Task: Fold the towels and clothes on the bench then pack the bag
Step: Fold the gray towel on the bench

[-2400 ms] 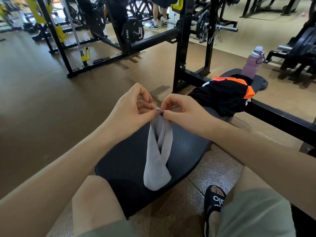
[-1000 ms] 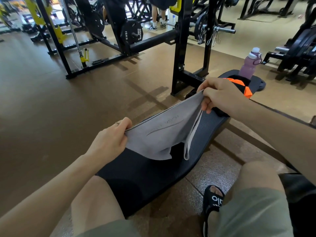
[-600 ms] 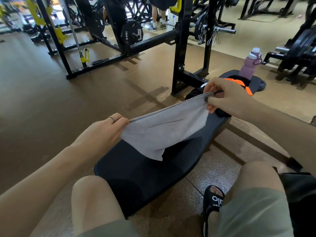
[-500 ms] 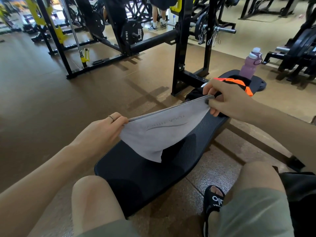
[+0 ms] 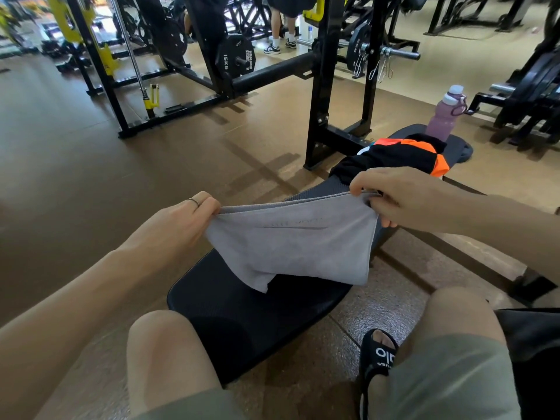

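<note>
A grey towel (image 5: 297,247) hangs stretched between my hands above the black padded bench (image 5: 242,316). My left hand (image 5: 178,228) pinches its left top corner, and my right hand (image 5: 403,198) grips the right top corner. The towel's lower edge droops unevenly, lowest at the left, just over the bench pad. A black and orange garment (image 5: 394,159) lies crumpled farther along the bench, behind my right hand. A dark bag (image 5: 533,338) shows partly at the right edge beside my right knee.
A pink water bottle (image 5: 444,116) stands at the far end of the bench. A black rack upright (image 5: 321,95) rises just left of the bench, with weight plates and machines behind. My knees and a sandalled foot (image 5: 378,356) are at the bench's near end.
My hands went from pinching the bunched towel together to pulling apart and spreading it wide. In the last half second the towel lowered slightly and its right side opened out flatter.
</note>
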